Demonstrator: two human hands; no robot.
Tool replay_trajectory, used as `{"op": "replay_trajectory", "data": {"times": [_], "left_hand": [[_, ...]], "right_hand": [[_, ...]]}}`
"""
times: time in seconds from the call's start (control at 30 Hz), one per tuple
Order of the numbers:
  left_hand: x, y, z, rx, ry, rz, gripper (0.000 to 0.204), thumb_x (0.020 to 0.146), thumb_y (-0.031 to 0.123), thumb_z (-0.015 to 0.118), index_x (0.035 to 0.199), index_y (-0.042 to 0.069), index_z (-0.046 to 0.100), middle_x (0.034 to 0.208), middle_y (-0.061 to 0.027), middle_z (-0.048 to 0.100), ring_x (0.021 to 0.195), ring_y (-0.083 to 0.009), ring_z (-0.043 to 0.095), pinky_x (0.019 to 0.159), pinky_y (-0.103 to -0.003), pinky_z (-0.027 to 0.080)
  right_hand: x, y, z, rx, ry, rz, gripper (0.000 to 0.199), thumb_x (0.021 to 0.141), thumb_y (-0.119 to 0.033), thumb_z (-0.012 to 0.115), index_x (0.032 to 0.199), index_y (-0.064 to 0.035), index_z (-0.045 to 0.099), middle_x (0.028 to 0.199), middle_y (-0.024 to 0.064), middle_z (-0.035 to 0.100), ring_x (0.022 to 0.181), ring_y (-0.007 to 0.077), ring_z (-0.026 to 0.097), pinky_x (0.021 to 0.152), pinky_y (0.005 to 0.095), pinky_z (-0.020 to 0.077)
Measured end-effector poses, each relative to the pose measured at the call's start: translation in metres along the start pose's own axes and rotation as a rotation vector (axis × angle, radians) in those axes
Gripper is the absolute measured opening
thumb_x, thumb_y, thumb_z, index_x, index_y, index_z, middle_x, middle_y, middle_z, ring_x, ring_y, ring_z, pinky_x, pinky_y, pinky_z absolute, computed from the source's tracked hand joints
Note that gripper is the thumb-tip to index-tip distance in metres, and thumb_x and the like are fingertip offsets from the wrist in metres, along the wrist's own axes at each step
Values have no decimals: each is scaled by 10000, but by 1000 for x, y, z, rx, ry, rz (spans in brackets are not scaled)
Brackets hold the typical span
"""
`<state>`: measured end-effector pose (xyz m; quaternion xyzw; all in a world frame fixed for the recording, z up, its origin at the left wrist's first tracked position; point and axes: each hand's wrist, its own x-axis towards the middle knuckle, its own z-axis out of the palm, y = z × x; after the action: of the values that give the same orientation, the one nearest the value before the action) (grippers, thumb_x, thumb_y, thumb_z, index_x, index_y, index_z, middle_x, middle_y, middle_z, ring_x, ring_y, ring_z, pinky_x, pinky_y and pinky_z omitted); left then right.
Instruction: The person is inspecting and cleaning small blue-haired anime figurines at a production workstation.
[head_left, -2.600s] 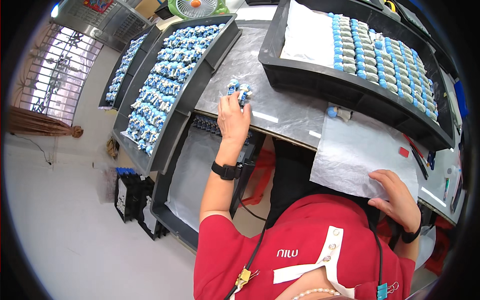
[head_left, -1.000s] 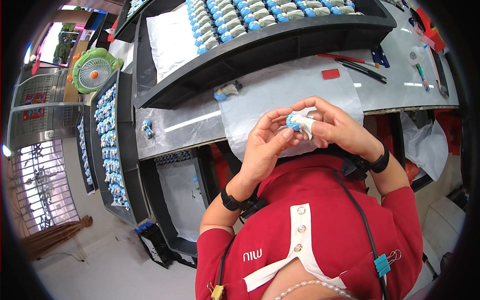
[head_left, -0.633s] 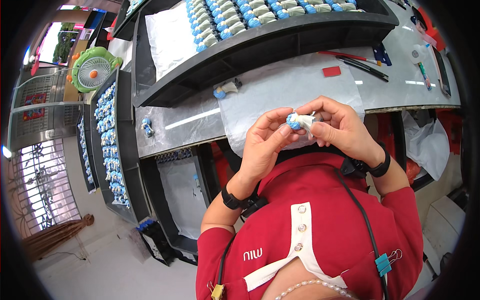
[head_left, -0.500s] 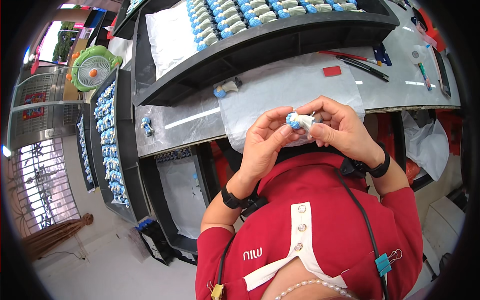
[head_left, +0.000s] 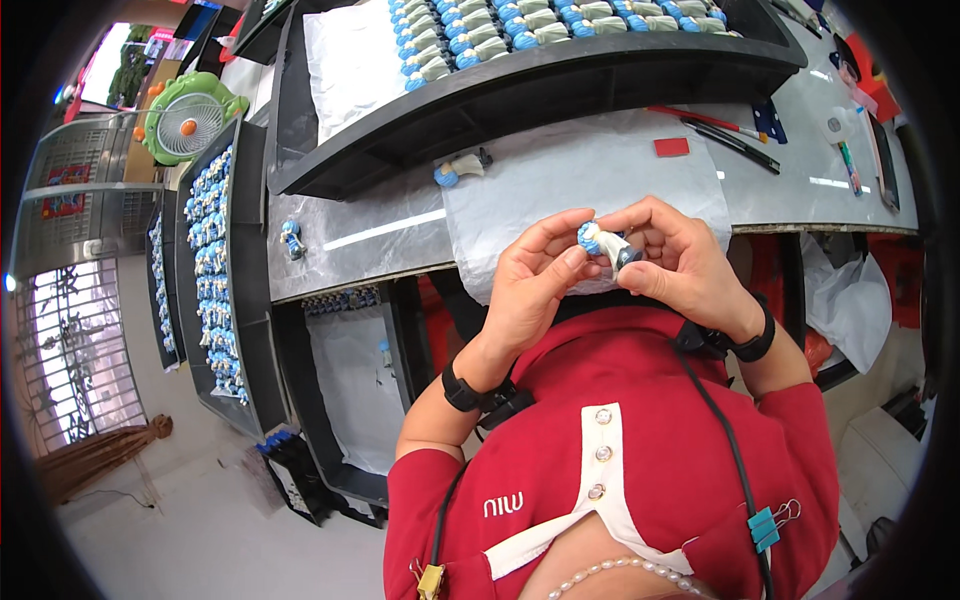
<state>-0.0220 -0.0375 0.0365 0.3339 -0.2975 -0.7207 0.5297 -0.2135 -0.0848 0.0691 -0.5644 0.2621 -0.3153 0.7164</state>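
Observation:
Between my two hands I hold a small figurine [head_left: 611,246] with a blue head, a cream body and a dark base. The fingers of my left hand [head_left: 540,272] pinch it at the blue head. My right hand [head_left: 685,262] grips the dark base end with thumb and fingers. Both hands are above the front edge of a white sheet [head_left: 510,220] on the grey table. Beyond them a similar figurine [head_left: 462,168] lies on its side at the sheet's far left edge. Another small blue figurine [head_left: 292,240] lies farther left on the bare tabletop.
A black tray [head_left: 540,92] with rows of figurines stands at the back. More figurines fill a tray [head_left: 240,290] at the left, near a green fan [head_left: 190,118]. Brushes [head_left: 735,140] and a red rectangle [head_left: 671,147] lie at the right. A lined tray [head_left: 402,365] sits below the table edge.
The figurine has turned between my fingers, so its dark base now shows beside my right thumb. Both hands stay in nearly the same place. The whole view has shifted slightly.

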Motion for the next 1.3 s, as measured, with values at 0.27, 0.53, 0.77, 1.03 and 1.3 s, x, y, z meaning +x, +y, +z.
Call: {"op": "replay_trajectory", "data": {"times": [0.27,0.53,0.77,1.03,1.3], "left_hand": [[7,-6,-7,-86,42,53,369,924,116,553,1271,24,468,1084,-60,593,954,-102,554,848,-259,462],[9,-7,-9,-108,20,32,367,924,138,560,1267,37,478,1053,-44,597,881,-88,552,822,-257,477],[10,-2,-6,-103,26,-3,344,913,135,577,1233,30,505,1007,-54,620,905,-103,582,799,-254,490],[9,3,-8,-88,0,-23,301,912,115,568,1193,21,518,974,-62,625,883,-118,594,789,-261,490],[13,9,-14,-173,-114,-107,343,903,109,569,1219,-10,506,977,-102,619,857,-138,608,761,-255,520]], "right_hand": [[-2,14,4,-9,3,56,428,857,-61,641,1220,-28,417,937,90,629,870,93,600,754,221,478],[2,14,4,-70,26,38,419,852,-67,650,1202,-26,423,936,96,637,870,102,608,769,231,485],[-2,10,1,-38,37,26,397,853,-63,645,1198,-13,454,940,84,630,868,92,597,778,230,482],[-3,9,2,-45,25,13,390,843,-34,638,1192,-7,467,950,75,623,863,84,590,776,229,480],[0,3,-4,14,-20,40,374,844,-40,636,1185,0,489,1007,64,609,903,87,583,807,238,476]]}}
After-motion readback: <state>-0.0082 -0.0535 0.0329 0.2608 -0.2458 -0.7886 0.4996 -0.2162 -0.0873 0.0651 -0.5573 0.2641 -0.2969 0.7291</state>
